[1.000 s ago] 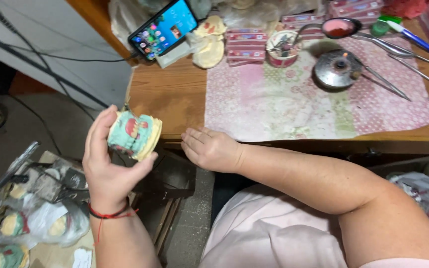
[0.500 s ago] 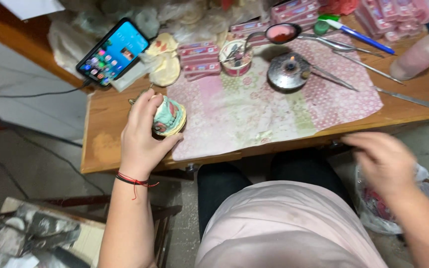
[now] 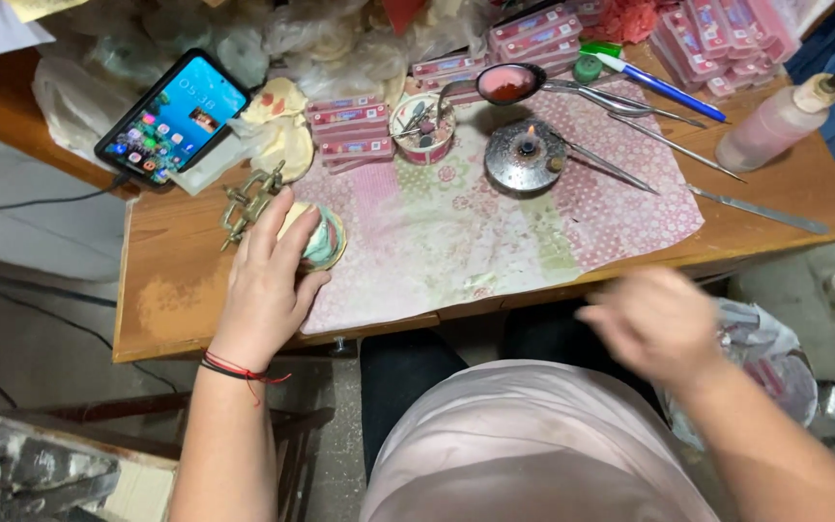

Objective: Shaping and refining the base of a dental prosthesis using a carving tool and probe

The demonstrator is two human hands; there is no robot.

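1. While resting on the tabletop [image 3: 176, 290] at about 9 o'clock, left hand [image 3: 268, 280] cupped over a small round pastel mould [image 3: 321, 240], fingers [image 3: 277, 227] wrapped around it, holding it down right at the left edge of the pink floral cloth [image 3: 456, 242].
2. Touching the mould at its 10 o'clock side: a little brass hinged frame [image 3: 248, 201].
3. Over at 4 o'clock, right hand [image 3: 654, 324] off the tabletop above the lap, totally blurred, so can't tell if those fingers are spread or closed. Nothing visible in it.
4. Up at 12 o'clock on the cloth: a small metal burner [image 3: 526, 155] with a tiny flame, plus a spoon [image 3: 506, 84] of red stuff just beyond it.
5. At 10 o'clock, a lit-up phone [image 3: 174, 118] leaning near crumpled plastic bags.
6. Out at 2 o'clock: long metal tools [image 3: 649, 135] and a pinkish bottle [image 3: 775, 124].
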